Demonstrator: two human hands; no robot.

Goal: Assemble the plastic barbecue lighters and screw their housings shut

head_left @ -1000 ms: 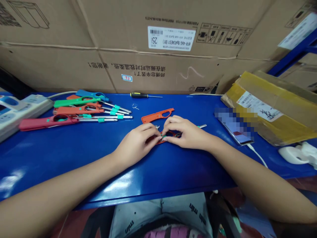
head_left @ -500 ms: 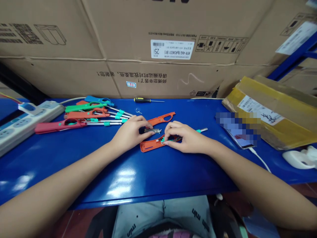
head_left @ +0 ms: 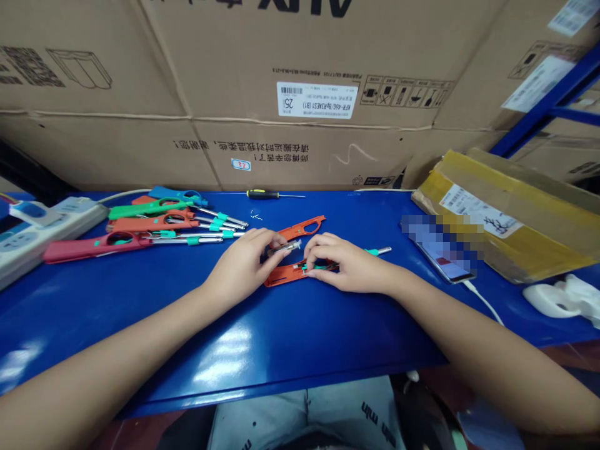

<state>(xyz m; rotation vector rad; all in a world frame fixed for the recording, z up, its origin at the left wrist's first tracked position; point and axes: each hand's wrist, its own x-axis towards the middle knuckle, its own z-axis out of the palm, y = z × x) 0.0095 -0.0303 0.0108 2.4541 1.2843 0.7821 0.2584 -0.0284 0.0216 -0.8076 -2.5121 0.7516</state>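
Note:
My left hand (head_left: pixel 248 259) pinches a small clear tank with a metal tip (head_left: pixel 287 247), held just above the left part of an open orange lighter shell (head_left: pixel 281 275). The fingers of my right hand (head_left: pixel 340 261) are closed at the shell's inner parts, near a small green piece; what they grip is too small to make out. From under my right hand the lighter's metal tube with a green sleeve (head_left: pixel 379 251) sticks out to the right. Behind both hands lies the other orange shell half (head_left: pixel 304 227), with its finger loop at the right.
Several coloured lighters (head_left: pixel 154 222) lie at the left beside a white power strip (head_left: pixel 60 232). A screwdriver (head_left: pixel 263 194) rests at the back. At the right are a phone (head_left: pixel 440 253), a taped carton (head_left: pixel 510 219) and a white object (head_left: pixel 557 301).
The view has shifted slightly. My left hand has tilted the clear tank, its metal tip now pointing more upward. My right hand stays at the orange shell, a little nearer my left hand.

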